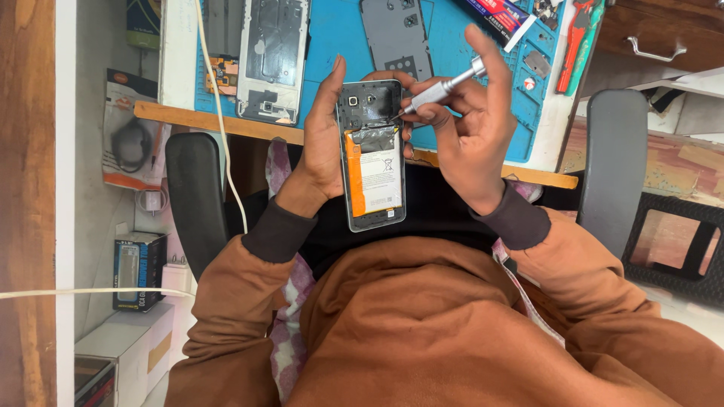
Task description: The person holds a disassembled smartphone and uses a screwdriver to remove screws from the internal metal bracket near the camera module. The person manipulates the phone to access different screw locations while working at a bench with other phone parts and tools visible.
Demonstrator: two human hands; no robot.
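Silver screwdriver (441, 85) tip points left; phone (371, 154) upright.

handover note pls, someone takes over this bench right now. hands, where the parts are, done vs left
Left hand: grips the opened phone by its edge, held up over the lap, back side facing the camera.
Right hand: holds the silver screwdriver, tip at the phone's upper right, near the camera end.
Parts: back cover and a bare phone frame lie on the blue mat on the desk; red-handled pliers at the mat's right edge.
Done: back cover off, battery exposed.
Left: battery and inner board cover remain in the phone; whether any screws are out cannot be told.
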